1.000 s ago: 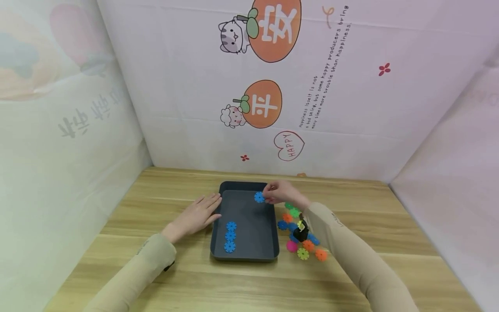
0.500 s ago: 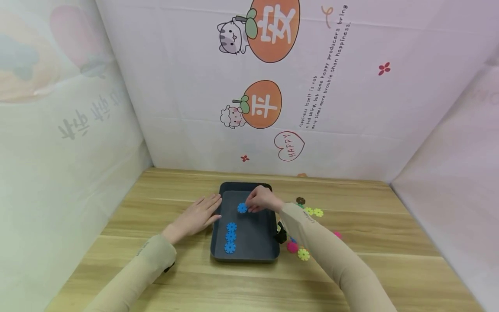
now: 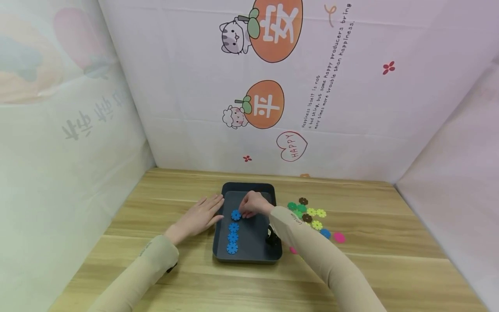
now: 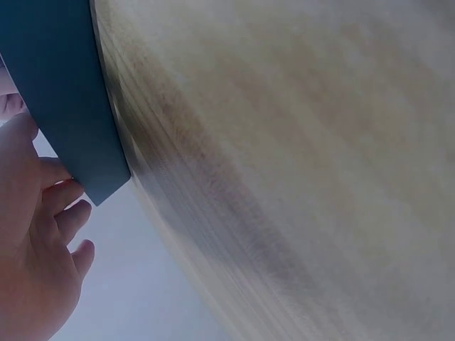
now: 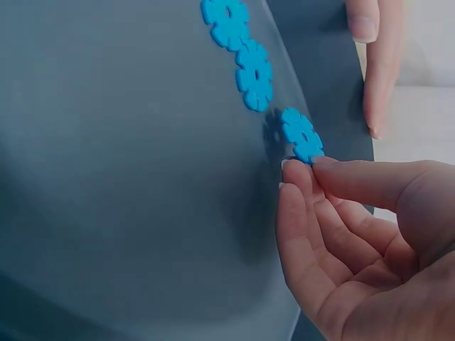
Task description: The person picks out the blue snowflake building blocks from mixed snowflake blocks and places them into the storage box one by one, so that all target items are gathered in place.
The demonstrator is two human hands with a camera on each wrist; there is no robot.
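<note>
My right hand (image 3: 255, 204) pinches a blue notched plastic disc (image 5: 303, 135) at its edge, between thumb and fingers. The disc hangs just over the floor of a dark grey tray (image 3: 253, 242), at the far end of a row. That row is several blue discs (image 3: 232, 237) lined up along the tray's left side. In the right wrist view, two row discs (image 5: 254, 74) show beside the held one. My left hand (image 3: 199, 219) rests with extended fingers on the tray's left rim. Seen from the left wrist, its fingers lie at the tray's outer wall (image 4: 64, 92).
Right of the tray, loose notched discs lie scattered on the wooden table (image 3: 187, 277): green (image 3: 292, 206), brown (image 3: 303, 201), yellow (image 3: 321, 212), blue (image 3: 325, 233) and pink (image 3: 339, 237). My right forearm (image 3: 312, 247) covers part of them. A printed cloth wall (image 3: 195, 108) stands behind the table.
My right hand has carried the blue disc from the tray's far right corner leftward and nearer, to the end of the row. My left hand has stayed at the rim.
</note>
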